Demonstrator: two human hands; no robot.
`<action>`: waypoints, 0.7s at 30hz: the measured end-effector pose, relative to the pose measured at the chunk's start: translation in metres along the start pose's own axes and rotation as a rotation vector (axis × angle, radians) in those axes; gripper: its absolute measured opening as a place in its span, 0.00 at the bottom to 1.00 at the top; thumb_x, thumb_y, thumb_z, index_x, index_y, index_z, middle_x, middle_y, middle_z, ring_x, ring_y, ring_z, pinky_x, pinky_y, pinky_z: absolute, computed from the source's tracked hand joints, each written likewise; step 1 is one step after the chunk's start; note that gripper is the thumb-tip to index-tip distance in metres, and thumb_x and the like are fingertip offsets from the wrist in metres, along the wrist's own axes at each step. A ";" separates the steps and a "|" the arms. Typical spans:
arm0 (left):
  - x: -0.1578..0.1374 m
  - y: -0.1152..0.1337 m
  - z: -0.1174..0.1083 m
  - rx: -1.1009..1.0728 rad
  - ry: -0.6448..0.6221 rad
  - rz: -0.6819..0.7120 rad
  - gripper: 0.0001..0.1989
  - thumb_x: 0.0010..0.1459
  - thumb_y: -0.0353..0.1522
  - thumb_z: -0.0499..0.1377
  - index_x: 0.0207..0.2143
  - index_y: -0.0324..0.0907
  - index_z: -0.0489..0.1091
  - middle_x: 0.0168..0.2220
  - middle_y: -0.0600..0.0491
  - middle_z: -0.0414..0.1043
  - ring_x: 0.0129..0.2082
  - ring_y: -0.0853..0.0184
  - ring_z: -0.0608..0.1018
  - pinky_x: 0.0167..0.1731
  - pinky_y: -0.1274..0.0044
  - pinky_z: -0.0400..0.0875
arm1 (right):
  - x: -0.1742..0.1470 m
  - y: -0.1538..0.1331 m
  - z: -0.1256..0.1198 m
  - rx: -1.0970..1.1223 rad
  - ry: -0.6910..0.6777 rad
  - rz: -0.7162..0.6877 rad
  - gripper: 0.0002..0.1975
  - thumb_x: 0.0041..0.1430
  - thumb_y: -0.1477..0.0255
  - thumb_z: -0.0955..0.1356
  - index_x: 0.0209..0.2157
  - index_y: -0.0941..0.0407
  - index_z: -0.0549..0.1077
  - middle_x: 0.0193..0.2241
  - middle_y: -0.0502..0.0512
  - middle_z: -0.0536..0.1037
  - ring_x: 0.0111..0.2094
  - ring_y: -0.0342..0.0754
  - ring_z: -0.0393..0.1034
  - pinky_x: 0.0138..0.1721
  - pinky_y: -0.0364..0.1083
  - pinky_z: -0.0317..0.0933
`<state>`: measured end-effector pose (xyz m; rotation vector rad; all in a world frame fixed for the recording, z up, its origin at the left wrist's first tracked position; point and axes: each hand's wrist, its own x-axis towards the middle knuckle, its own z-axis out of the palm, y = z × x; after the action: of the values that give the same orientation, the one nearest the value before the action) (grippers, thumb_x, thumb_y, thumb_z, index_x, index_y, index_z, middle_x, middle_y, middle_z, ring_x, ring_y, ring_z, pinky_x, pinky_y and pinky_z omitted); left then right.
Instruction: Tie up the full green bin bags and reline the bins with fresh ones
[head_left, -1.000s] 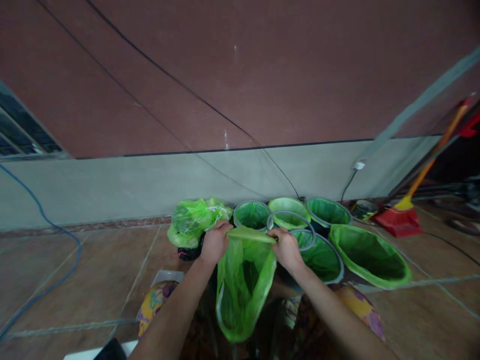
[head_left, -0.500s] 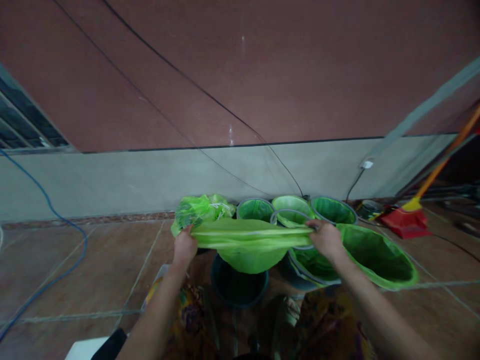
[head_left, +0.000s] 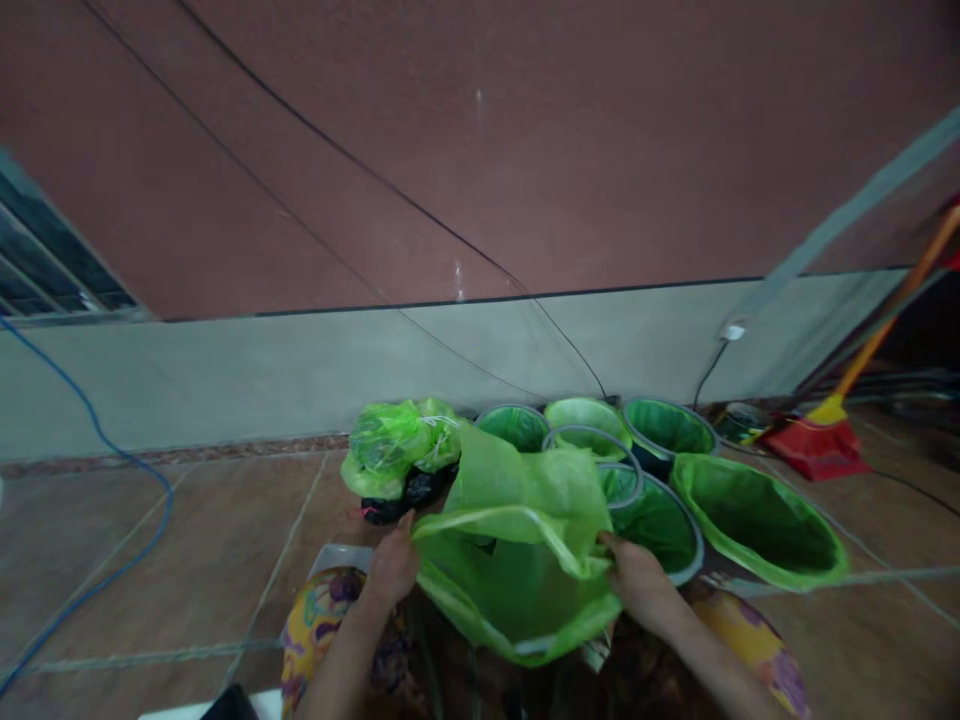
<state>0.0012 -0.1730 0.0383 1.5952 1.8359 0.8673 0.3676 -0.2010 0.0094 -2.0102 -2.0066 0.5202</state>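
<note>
A translucent green plastic bag (head_left: 525,490) spreads in front of me, its mouth gaping toward me. My left hand (head_left: 395,565) pinches the rim at the left side, and my right hand (head_left: 634,578) grips it at the right. The bag covers the dark bin beneath it, which is hidden now. Just right of the bag stands a grey-rimmed bucket (head_left: 660,525) lined in green, partly behind my right hand. Beyond my left hand lies a bundle of green bags (head_left: 394,440) with white ties, and a black bag (head_left: 420,490) under it.
Several green-lined bins line the wall, with a wide green-lined bin (head_left: 757,520) at the right. A red dustpan (head_left: 817,448) with an orange handle is farther right. A blue hose (head_left: 101,430) runs along the left floor. Thin cables hang down the wall (head_left: 480,180).
My hands have moved lower and toward me. The bag, stretched flat between them before, now hangs with its mouth opened wide and hides the dark bin.
</note>
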 end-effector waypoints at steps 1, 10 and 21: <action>-0.003 0.000 0.001 -0.023 -0.062 -0.041 0.31 0.43 0.24 0.55 0.53 0.37 0.68 0.45 0.39 0.77 0.47 0.54 0.77 0.52 0.67 0.66 | -0.001 -0.007 -0.003 0.042 0.033 -0.005 0.25 0.47 0.83 0.59 0.47 0.59 0.72 0.38 0.63 0.80 0.43 0.55 0.74 0.46 0.50 0.64; -0.082 0.038 0.037 -0.570 -0.545 0.061 0.38 0.45 0.25 0.56 0.61 0.48 0.59 0.55 0.53 0.70 0.54 0.63 0.72 0.58 0.71 0.62 | -0.024 -0.132 0.025 0.571 -0.232 -0.283 0.14 0.64 0.65 0.59 0.37 0.56 0.72 0.35 0.55 0.77 0.39 0.49 0.72 0.44 0.46 0.64; -0.070 -0.028 0.068 -0.562 0.026 -0.511 0.07 0.52 0.32 0.55 0.30 0.41 0.72 0.23 0.49 0.75 0.26 0.63 0.77 0.28 0.74 0.70 | -0.008 -0.097 0.004 0.175 -0.252 -0.211 0.38 0.49 0.73 0.70 0.62 0.50 0.58 0.61 0.60 0.62 0.58 0.56 0.62 0.55 0.52 0.58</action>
<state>0.0453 -0.2373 -0.0273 0.7311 1.6939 1.0333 0.2779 -0.2076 0.0471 -1.6773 -2.1957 0.9043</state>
